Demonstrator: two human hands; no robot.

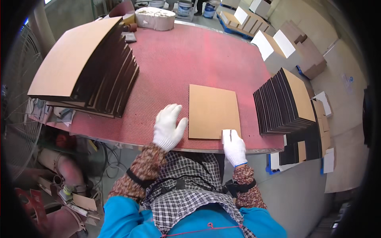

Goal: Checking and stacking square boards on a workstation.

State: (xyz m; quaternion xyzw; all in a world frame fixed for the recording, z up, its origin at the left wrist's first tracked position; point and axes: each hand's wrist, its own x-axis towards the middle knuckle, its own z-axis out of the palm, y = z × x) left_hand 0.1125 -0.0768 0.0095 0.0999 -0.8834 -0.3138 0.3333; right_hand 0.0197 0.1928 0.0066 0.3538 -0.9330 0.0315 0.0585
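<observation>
A tan rectangular board lies flat on the red textured table, near its front edge. My left hand, in a white glove, rests open on the table with its fingers spread, touching the board's left edge. My right hand, also gloved, grips the board's near right corner, where a small pale piece shows between the fingers. To the right, a fanned stack of similar boards with dark edges lies at the table's right end.
A large fanned stack of bigger boards fills the table's left side. A pale round tub stands at the far edge. Cardboard boxes sit beyond on the right. A fan guard stands on the left, and more boards lie low on the right.
</observation>
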